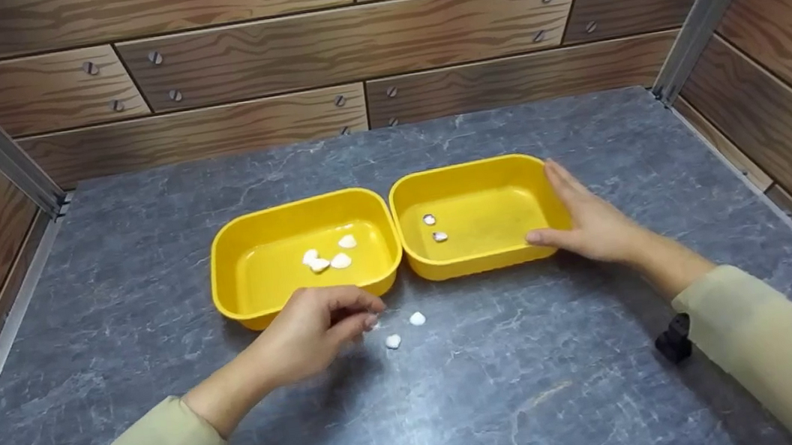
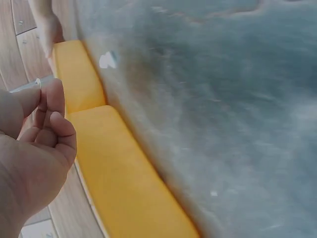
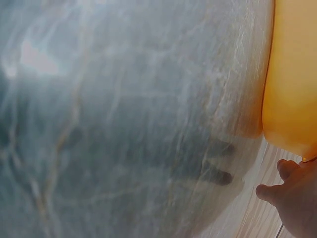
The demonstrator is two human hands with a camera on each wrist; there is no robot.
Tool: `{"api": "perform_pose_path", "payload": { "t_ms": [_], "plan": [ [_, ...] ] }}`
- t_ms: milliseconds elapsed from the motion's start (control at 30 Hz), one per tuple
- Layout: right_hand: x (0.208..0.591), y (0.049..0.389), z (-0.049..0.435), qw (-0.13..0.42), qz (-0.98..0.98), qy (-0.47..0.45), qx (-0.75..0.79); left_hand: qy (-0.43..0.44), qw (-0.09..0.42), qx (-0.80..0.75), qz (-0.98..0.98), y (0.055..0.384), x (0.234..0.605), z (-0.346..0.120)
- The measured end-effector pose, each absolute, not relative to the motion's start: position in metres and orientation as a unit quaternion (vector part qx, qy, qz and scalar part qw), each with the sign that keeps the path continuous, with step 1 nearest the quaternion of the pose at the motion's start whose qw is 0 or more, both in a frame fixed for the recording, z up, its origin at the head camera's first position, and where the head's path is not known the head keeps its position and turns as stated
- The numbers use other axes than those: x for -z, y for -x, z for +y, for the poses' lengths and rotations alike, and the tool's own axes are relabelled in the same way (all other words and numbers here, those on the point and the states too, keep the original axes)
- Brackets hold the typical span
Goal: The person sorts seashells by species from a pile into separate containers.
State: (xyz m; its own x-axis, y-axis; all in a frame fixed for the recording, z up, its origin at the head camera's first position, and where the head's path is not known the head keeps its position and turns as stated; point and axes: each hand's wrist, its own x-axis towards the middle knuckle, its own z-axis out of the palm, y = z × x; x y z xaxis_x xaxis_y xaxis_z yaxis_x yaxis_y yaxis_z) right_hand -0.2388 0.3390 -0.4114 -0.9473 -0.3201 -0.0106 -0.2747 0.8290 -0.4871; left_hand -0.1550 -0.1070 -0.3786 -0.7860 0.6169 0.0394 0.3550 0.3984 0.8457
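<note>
In the head view, my left hand (image 1: 315, 334) is in front of the left yellow container (image 1: 222, 282). Its thumb and forefinger pinch a small white shell (image 2: 38, 83), mostly hidden by the fingertips. Two more white shells, one nearer (image 1: 393, 341) and one farther (image 1: 418, 319), lie on the tabletop beside that hand. Several white shells (image 1: 341, 261) sit inside the left container. My right hand (image 1: 596, 224) rests against the right end of the right yellow container (image 1: 480, 265), thumb at the front rim, fingers extended along the side. Two small shiny silvery pieces (image 1: 440, 236) lie in this container.
Both containers stand side by side, touching, on a grey marble-patterned tabletop (image 1: 464, 410). Wood-patterned panels (image 1: 344, 47) form the back and side walls, with metal posts (image 1: 717, 9) at the rear corners.
</note>
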Motion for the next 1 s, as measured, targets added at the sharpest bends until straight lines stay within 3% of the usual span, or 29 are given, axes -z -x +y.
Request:
{"api": "perform_pose_path", "payload": {
  "t_ms": [567, 1000],
  "plan": [
    [0.411, 0.238, 0.34, 0.047, 0.955, 0.152, 0.249, -0.306, 0.087, -0.457, 0.83, 0.203, 0.344, -0.053],
    [0.41, 0.237, 0.339, 0.046, 0.955, 0.156, 0.247, -0.269, 0.096, -0.448, 0.847, 0.248, 0.348, -0.01]
  ]
}}
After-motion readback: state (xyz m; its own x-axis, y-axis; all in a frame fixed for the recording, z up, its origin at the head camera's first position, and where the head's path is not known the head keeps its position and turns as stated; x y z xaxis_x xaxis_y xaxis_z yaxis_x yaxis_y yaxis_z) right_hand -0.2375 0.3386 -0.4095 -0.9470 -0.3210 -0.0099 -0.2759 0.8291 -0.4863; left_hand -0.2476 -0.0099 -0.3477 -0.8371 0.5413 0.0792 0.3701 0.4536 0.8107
